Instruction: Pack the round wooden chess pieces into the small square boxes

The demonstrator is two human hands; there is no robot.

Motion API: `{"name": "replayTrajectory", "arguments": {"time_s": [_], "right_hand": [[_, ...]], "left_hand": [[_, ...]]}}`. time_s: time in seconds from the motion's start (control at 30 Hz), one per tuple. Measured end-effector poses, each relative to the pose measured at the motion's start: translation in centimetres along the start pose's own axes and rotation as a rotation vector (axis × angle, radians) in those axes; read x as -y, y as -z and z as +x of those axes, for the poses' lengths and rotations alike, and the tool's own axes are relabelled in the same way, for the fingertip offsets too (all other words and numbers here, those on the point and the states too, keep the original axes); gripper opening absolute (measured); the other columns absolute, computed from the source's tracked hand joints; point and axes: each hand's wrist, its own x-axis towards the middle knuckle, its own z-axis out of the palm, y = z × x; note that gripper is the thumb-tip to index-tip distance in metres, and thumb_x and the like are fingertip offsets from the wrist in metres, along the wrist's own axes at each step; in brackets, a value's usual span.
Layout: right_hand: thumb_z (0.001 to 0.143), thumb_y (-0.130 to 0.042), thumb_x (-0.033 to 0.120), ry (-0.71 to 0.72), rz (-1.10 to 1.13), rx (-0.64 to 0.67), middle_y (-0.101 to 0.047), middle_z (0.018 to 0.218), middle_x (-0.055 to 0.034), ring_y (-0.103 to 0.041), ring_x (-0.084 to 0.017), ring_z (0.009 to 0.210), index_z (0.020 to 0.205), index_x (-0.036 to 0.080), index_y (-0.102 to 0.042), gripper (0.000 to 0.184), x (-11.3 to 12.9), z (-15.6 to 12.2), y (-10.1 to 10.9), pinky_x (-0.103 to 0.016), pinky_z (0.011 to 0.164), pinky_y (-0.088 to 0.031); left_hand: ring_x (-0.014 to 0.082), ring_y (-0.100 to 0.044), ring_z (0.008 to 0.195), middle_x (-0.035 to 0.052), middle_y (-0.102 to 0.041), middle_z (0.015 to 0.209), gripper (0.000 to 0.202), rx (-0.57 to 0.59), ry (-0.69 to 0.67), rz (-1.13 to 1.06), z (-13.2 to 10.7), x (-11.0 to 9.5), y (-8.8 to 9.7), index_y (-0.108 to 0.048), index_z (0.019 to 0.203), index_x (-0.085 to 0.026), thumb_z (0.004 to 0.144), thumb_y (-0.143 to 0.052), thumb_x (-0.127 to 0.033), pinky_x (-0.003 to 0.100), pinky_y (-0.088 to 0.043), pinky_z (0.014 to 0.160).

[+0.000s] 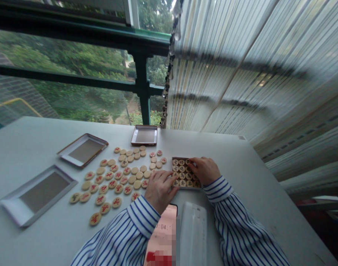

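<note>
A shallow box [185,188] on the white table holds rows of round wooden xiangqi pieces with black characters, face up. My left hand [160,187] is at the box's lower left corner, its thumb and fingers closed around that edge, with the fingertips beside a piece. From the right, my right hand [206,170] reaches over the box. Its thumb and fingertips close on a xiangqi piece [188,162] at the upper right, and the hand hides the pieces beneath. Left of the box lie many loose xiangqi pieces [118,188], some showing red characters, some blank side up.
Three empty trays stand beyond the loose pieces: a pale one [49,197], a brown-rimmed one [84,162] and a smaller one [144,143]. In front of me lie a phone [160,236] with a lit screen and a white plastic case [195,232]. A string curtain [213,74] hangs at the right.
</note>
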Motion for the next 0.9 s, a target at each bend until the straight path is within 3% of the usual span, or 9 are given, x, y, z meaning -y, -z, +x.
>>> {"name": "replayTrajectory", "arguments": {"time_s": [0.4,0.9], "right_hand": [[0.087,-0.042,0.036,0.059,0.003,0.026,-0.069,0.088,-0.0044,-0.058,-0.02,0.082,0.097,0.026,-0.065,0.027,-0.08,-0.07,-0.1,-0.03,0.068,-0.037],[0.088,-0.039,0.037,0.005,-0.06,0.08,-0.068,0.087,-0.0044,-0.057,-0.017,0.082,0.103,0.028,-0.062,0.029,0.16,-0.07,0.19,-0.028,0.071,-0.036]], "left_hand": [[0.0245,-0.054,0.094,0.0074,-0.063,0.101,0.024,0.023,0.01,0.0,0.07,-0.08,0.09,-0.062,0.096,-0.019,0.073,-0.06,-0.023,0.045,-0.037,0.087],[0.0241,-0.054,0.095,0.005,-0.064,0.101,0.023,0.017,0.016,0.013,-0.01,-0.06,-0.05,-0.061,0.096,-0.02,0.073,-0.06,-0.024,0.048,-0.037,0.088]]}}
